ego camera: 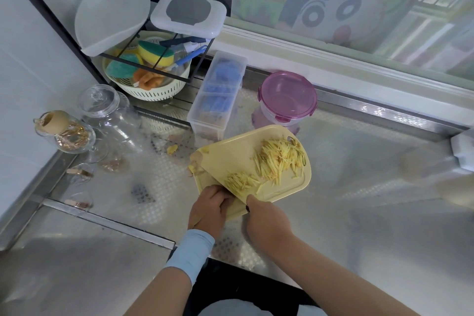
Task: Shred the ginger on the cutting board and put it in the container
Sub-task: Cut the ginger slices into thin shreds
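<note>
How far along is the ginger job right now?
Shredding looks done: shredded ginger lies piled on the cutting board. In hand: the left hand grips the knife, a small heap on its blade, right hand beside it. Left: transfer everything; the pink-lidded container is still closed.

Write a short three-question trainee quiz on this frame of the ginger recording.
1. True or false: the pink-lidded container has its lid off.
2. Where does most of the shredded ginger lie? A) in the container B) on the cutting board C) on the floor
3. Fill in: the left hand has its grip on the handle of the ____.
Key: 1 false; 2 B; 3 knife.
</note>
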The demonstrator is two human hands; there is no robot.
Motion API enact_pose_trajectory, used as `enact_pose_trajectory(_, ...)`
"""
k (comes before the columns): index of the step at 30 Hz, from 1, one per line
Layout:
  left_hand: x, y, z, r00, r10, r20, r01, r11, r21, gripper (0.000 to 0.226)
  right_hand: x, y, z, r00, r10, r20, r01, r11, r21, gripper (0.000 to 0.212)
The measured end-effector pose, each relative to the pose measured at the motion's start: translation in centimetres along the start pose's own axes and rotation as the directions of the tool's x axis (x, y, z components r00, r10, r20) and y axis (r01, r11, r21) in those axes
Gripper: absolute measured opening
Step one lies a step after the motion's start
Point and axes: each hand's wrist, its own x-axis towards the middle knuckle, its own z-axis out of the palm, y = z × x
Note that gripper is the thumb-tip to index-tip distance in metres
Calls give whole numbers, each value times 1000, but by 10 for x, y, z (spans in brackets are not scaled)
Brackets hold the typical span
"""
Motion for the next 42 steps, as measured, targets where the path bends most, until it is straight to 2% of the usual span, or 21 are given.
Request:
enact_pose_trajectory(5,-2,-1,2,1000,26,-5,-26,999,27,30,7,-8,-4,1000,-3,-5,3,1000,-11,20)
enact_pose_trajectory(12,-2,-3,3,998,57,-35,-54,996,66,29,-17,13,2,999,-26,-47,27,999,18,11)
enact_pose_trajectory(16,-3,0,2,1000,15,-22,-15,1000,15,30,-10,5,3,999,-19,-34,19,1000,-1,7)
enact_pose_trajectory(22,-4,-1,2,998,56,-40,-56,998,-10,29,4,-8,-7,1000,-14,-5,14,1000,5,16)
enact_pose_trajectory(25,-6,2,3,997,33,-72,-33,999,3,30,-1,-4,-4,1000,-26,-16,26,1000,10,15)
enact_pose_trajectory(28,-5,0,3,993,69,-96,-65,997,50,31,-9,4,-1,998,-42,-40,42,999,11,11)
enact_pose_trajectory(34,-8,-1,5,995,63,-82,-59,997,50,31,-11,11,5,996,-52,-68,51,999,-7,12)
enact_pose_trajectory(42,-6,-2,-1,995,96,-37,-94,994,50,31,4,-2,3,999,-37,-23,36,999,-22,12)
